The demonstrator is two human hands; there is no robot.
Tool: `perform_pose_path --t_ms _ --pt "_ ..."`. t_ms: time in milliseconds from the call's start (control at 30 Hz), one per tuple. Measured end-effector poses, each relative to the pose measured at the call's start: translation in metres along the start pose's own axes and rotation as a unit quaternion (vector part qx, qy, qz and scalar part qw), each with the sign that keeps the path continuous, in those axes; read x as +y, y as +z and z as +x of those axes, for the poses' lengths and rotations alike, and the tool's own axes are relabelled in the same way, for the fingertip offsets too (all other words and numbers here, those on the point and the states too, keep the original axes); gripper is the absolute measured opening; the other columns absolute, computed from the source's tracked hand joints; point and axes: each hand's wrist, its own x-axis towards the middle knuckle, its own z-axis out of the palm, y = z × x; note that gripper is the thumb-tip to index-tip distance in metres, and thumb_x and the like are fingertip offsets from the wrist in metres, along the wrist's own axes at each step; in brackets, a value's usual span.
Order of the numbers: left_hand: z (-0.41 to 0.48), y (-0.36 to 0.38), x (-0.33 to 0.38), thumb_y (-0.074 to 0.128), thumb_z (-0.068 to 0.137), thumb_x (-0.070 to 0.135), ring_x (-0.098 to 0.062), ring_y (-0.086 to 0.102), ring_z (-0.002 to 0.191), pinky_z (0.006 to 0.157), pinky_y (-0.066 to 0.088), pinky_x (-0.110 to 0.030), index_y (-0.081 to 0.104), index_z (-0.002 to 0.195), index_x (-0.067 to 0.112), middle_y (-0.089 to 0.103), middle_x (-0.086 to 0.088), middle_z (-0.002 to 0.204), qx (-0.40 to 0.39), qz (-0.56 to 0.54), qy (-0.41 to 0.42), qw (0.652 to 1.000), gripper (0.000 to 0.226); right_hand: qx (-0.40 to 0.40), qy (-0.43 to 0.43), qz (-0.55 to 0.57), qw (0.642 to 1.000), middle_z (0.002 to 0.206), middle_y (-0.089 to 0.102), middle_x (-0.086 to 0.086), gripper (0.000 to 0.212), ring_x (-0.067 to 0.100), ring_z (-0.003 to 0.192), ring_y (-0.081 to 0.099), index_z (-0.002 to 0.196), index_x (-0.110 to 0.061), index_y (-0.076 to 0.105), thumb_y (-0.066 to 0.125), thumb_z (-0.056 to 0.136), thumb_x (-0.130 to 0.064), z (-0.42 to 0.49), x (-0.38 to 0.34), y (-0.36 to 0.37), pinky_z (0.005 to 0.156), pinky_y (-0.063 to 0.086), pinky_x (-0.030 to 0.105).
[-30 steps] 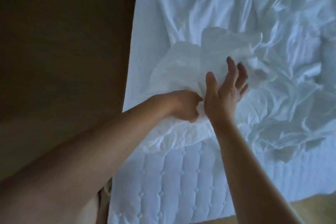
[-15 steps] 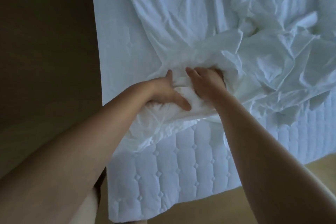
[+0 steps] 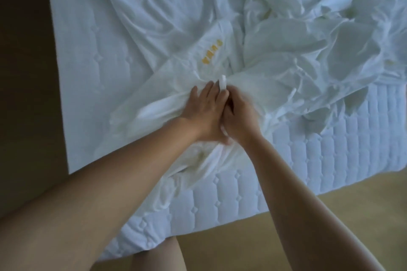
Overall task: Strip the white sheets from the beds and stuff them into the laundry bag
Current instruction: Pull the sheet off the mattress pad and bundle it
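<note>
A white crumpled fabric sheet (image 3: 286, 55) lies loose over the top of a white quilted mattress (image 3: 330, 156), pulled off the mattress's near edge and gathered into a bunch close to that edge. The 2 hands meet on that bunch, touching each other. The left hand (image 3: 204, 112) lies on top of the cloth with its fingers stretched forward and fairly straight, and a small fold of sheet stands up at its fingertips (image 3: 210, 87); I cannot tell whether it is gripping that fold or only pressing down on it. The right hand (image 3: 240, 121) is just beside it, its fingers curled down into the fabric and holding a fistful, though it is a little blurred. Creases fan out from the bunch across the mattress top, and a tail of sheet hangs down over the mattress's near side below the wrists. A short row of small yellow marks (image 3: 212, 51) shows on a flat stretch of the sheet just beyond the hands, further in from the mattress edge. On the far right of the mattress the sheet is heaped in deeper, rougher folds. The bare quilted side panel of the mattress shows along its near edge, and below it runs a tan wooden floor (image 3: 242, 248). A bare knee (image 3: 154, 255) of the person shows at the foot of the mattress's near corner.
</note>
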Motion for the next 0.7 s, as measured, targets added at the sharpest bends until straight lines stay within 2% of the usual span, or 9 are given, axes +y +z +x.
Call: perform_pose_path --t_ms 100,133,167,233,300,400,500,600,700 --pt "0.024 -0.001 0.030 0.073 0.060 0.066 -0.031 -0.002 0.147 0.114 0.011 -0.055 -0.018 0.148 0.024 -0.005 -0.013 0.158 -0.007 0.027 -0.020 0.999 0.134 0.062 0.040 0.127 0.989 0.078 0.061 -0.002 0.039 0.014 0.072 0.058 0.127 -0.019 0.053 0.048 0.089 -0.010 0.010 0.024 -0.030 0.071 0.045 0.029" --pt "0.032 0.001 0.038 0.073 0.060 0.066 -0.032 -0.002 0.146 0.113 0.012 -0.056 -0.024 0.146 0.026 -0.009 -0.012 0.158 -0.019 0.036 -0.038 0.998 0.136 0.099 0.045 0.142 0.984 0.075 0.057 -0.004 0.039 0.013 0.070 0.054 0.125 -0.017 0.053 0.051 0.088 -0.011 0.016 0.038 -0.043 0.073 0.046 0.030" --pt "0.036 0.003 0.042 0.074 0.060 0.065 -0.033 -0.001 0.146 0.112 0.012 -0.057 -0.026 0.145 0.028 -0.010 -0.011 0.157 -0.027 0.045 -0.054 0.997 0.137 0.149 0.051 0.146 0.977 0.083 0.055 -0.002 0.039 0.014 0.076 0.054 0.125 -0.015 0.053 0.054 0.086 -0.012 0.023 0.050 -0.052 0.078 0.047 0.031" --pt "0.042 0.012 0.051 0.073 0.064 0.062 -0.033 0.007 0.144 0.110 0.015 -0.058 -0.020 0.147 0.029 -0.003 -0.010 0.156 -0.016 0.076 -0.083 0.994 0.130 0.253 0.075 0.141 0.954 0.111 0.053 0.007 0.044 0.022 0.103 0.052 0.127 -0.010 0.051 0.059 0.084 -0.016 0.042 0.079 -0.070 0.093 0.039 0.033" --pt "0.046 0.025 0.062 0.065 0.073 0.055 -0.032 0.012 0.141 0.109 0.016 -0.058 -0.011 0.150 0.028 0.004 -0.009 0.155 -0.003 0.110 -0.107 0.988 0.111 0.286 0.137 0.128 0.940 0.134 0.042 0.013 0.059 0.029 0.124 0.038 0.136 -0.010 0.041 0.064 0.083 -0.027 0.067 0.107 -0.087 0.103 0.027 0.032" --pt "0.050 0.044 0.079 0.058 0.083 0.046 -0.033 0.017 0.138 0.110 0.017 -0.057 -0.005 0.152 0.026 0.008 -0.010 0.154 0.015 0.136 -0.125 0.983 0.095 0.213 0.227 0.142 0.940 0.147 0.032 0.011 0.090 0.029 0.135 0.030 0.146 -0.016 0.026 0.071 0.075 -0.049 0.108 0.135 -0.104 0.110 0.025 0.034" --pt "0.056 0.049 0.081 0.057 0.083 0.042 -0.032 0.025 0.132 0.108 0.021 -0.051 0.002 0.152 0.026 0.015 -0.009 0.151 0.043 0.134 -0.128 0.982 0.090 0.124 0.202 0.229 0.944 0.134 0.049 0.004 0.108 0.023 0.123 0.050 0.140 -0.018 0.029 0.075 0.054 -0.064 0.140 0.145 -0.103 0.106 0.040 0.041" --pt "0.061 0.048 0.069 0.059 0.080 0.045 -0.030 0.030 0.128 0.106 0.022 -0.045 0.005 0.151 0.030 0.021 -0.007 0.147 0.054 0.118 -0.127 0.983 0.090 0.077 0.157 0.202 0.964 0.110 0.058 0.001 0.078 0.022 0.102 0.058 0.123 -0.013 0.042 0.077 0.063 -0.049 0.154 0.135 -0.089 0.095 0.048 0.040" --pt "0.063 0.045 0.051 0.062 0.076 0.050 -0.027 0.033 0.126 0.106 0.023 -0.041 0.002 0.151 0.033 0.029 -0.005 0.142 0.072 0.088 -0.117 0.987 0.097 0.052 0.073 0.120 0.989 0.109 0.063 0.011 0.047 0.031 0.101 0.060 0.118 -0.012 0.052 0.058 0.076 -0.032 0.149 0.114 -0.079 0.092 0.046 0.047"
